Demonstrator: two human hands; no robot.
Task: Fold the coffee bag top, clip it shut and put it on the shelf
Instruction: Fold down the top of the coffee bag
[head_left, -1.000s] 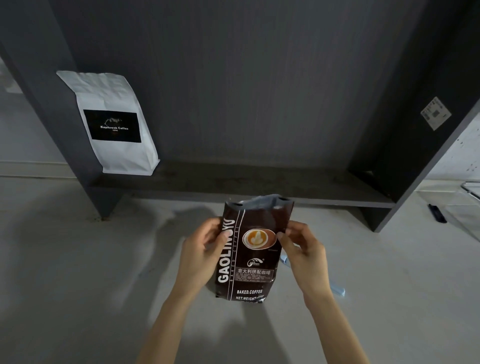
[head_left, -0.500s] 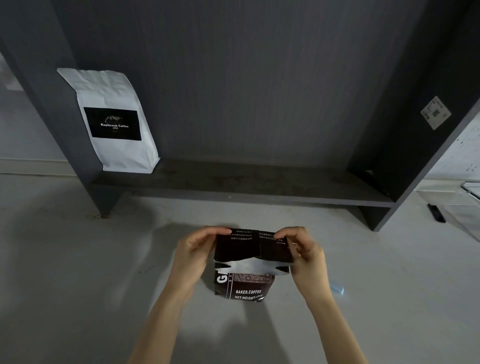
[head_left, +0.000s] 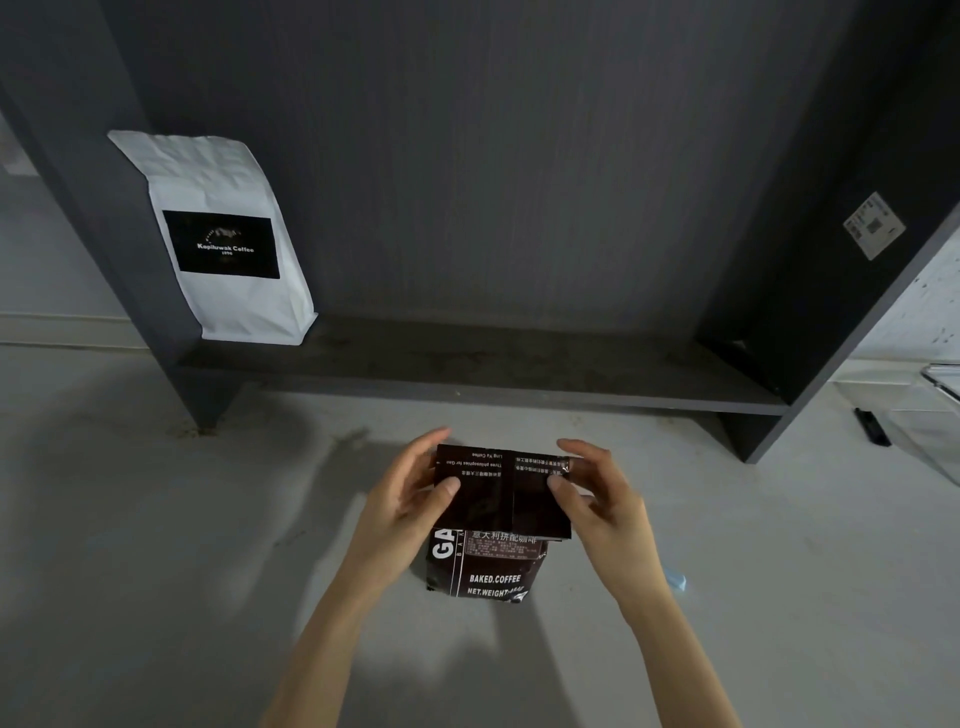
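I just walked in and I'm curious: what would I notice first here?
Two hands, left hand and right hand, folding down the top of a dark brown coffee bag in the middle. Then the white coffee bag standing at the left end of the dark shelf.

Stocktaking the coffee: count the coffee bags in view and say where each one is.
2. A white coffee bag stands at the left end of the shelf; a dark coffee bag sits on the floor, held between both hands. None other visible.
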